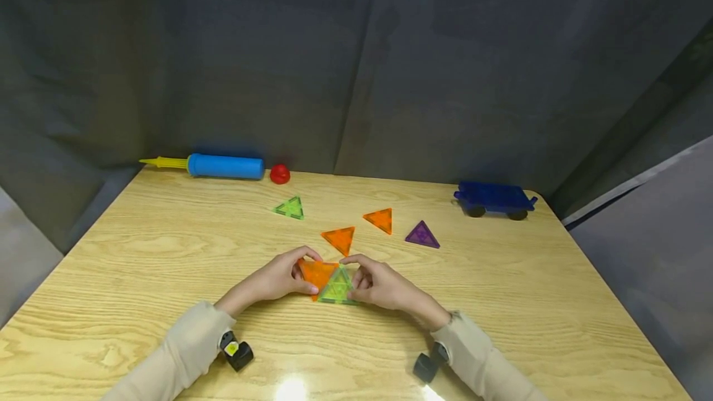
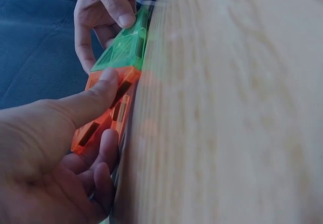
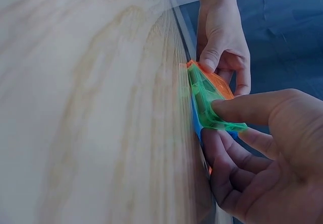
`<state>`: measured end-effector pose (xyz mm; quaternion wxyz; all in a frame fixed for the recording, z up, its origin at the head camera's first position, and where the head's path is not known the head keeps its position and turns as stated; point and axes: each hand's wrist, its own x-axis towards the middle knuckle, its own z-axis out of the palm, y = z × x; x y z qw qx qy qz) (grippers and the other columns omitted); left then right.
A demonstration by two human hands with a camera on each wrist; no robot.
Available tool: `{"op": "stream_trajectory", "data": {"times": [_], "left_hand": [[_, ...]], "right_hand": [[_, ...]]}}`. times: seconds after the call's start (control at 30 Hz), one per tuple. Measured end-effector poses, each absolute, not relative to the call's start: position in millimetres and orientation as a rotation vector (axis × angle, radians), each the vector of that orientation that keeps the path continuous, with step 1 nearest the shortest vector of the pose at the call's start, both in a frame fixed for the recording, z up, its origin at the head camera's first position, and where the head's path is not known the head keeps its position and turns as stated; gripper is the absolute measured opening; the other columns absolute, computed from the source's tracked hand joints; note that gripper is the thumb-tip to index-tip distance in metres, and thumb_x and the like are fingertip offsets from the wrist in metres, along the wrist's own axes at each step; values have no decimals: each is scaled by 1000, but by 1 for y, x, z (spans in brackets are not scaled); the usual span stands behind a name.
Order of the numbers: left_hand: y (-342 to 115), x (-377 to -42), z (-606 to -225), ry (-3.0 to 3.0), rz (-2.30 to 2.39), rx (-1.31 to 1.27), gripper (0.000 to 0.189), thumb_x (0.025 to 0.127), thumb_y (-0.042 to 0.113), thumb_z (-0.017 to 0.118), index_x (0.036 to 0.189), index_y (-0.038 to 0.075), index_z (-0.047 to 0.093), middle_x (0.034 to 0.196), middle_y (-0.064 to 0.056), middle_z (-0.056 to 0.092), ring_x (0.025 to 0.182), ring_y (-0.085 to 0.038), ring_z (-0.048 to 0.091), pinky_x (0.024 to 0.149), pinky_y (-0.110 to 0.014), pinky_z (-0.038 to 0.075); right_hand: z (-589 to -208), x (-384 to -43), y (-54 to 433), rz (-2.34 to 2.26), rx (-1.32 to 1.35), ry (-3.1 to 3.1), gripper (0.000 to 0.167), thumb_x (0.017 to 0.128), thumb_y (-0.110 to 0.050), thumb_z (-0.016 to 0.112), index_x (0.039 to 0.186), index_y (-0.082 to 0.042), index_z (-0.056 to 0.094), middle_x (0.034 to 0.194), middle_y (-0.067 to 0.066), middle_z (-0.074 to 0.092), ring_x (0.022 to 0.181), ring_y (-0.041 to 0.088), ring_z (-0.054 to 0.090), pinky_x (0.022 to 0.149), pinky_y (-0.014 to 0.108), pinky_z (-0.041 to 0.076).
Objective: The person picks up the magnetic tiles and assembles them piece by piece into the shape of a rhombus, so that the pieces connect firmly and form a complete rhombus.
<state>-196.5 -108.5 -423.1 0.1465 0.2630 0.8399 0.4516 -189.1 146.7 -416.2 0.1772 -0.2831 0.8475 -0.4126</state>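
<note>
My left hand [image 1: 275, 278] pinches an orange triangular magnetic tile [image 1: 315, 271] between thumb and fingers, just above or on the table; which one I cannot tell. In the left wrist view, another orange edge [image 2: 121, 114] shows under that tile. My right hand [image 1: 387, 286] pinches a green translucent triangular tile [image 1: 337, 288] by its right side, thumb on its face in the right wrist view. The two tiles meet along a slanted side. Just beyond the hands lies a loose orange triangle [image 1: 340, 240], with a second orange triangle [image 1: 381, 220] farther right.
A purple triangle [image 1: 422, 235] lies right of the orange ones, and a green triangle [image 1: 290, 208] farther back on the left. Along the wooden table's [image 1: 490, 327] far edge are a blue and yellow pump [image 1: 225, 166], a red dome-shaped piece [image 1: 280, 174] and a dark blue wheeled base [image 1: 493, 197].
</note>
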Motion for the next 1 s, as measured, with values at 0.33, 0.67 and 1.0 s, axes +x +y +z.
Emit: {"op": "stream_trajectory", "data": {"times": [0.33, 0.67, 1.0], "left_hand": [[-109, -197, -423, 2409, 1298, 768, 46, 83, 19, 74, 123, 6, 53, 78, -2, 56, 67, -14, 50, 63, -25, 44], [-111, -196, -423, 2409, 1295, 762, 47, 83, 19, 74, 124, 7, 53, 79, -1, 56, 67, -13, 51, 63, -25, 45], [-112, -194, -424, 2389, 1309, 718, 51, 84, 20, 74, 127, 6, 52, 81, -3, 58, 72, -14, 54, 65, -26, 46]], "right_hand": [[-417, -190, 147, -1152, -820, 2393, 57, 87, -5, 68, 138, -4, 43, 87, 2, 59, 73, 9, 56, 69, 22, 49], [-417, -190, 147, -1136, -856, 2378, 58, 87, -8, 68, 139, -2, 43, 90, 5, 59, 75, 9, 54, 68, 21, 48], [-416, -189, 145, -1090, -837, 2387, 59, 86, -9, 69, 139, -3, 44, 88, 2, 56, 69, 8, 49, 62, 20, 43]]}}
